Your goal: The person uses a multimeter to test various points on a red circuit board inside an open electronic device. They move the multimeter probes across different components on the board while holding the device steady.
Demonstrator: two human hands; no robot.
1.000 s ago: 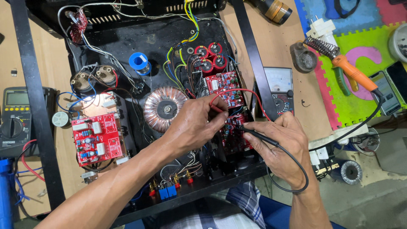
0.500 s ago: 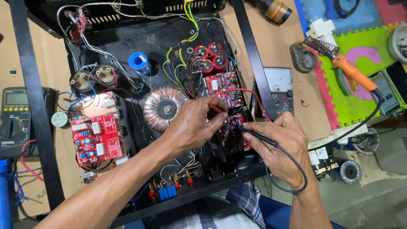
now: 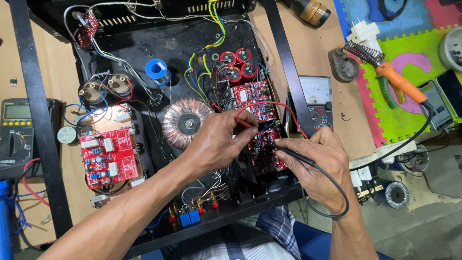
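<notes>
An open black amplifier chassis (image 3: 163, 48) lies before me, full of wiring. My left hand (image 3: 219, 139) pinches a red test probe (image 3: 244, 121) whose tip rests on a red circuit board (image 3: 265, 156) at the chassis's right side. My right hand (image 3: 322, 161) grips a black test probe (image 3: 288, 151) with its tip on the same board. The red lead arcs over a second red board (image 3: 252, 96). A copper-coloured toroidal transformer (image 3: 185, 123) sits just left of my left hand.
Another red board (image 3: 108, 159) lies at the left. A dark digital multimeter (image 3: 17, 135) sits far left, an analogue meter (image 3: 317, 98) right of the chassis. An orange-handled soldering iron (image 3: 394, 82) rests on coloured foam mats. A blue solder spool (image 3: 156, 70) stands inside the chassis.
</notes>
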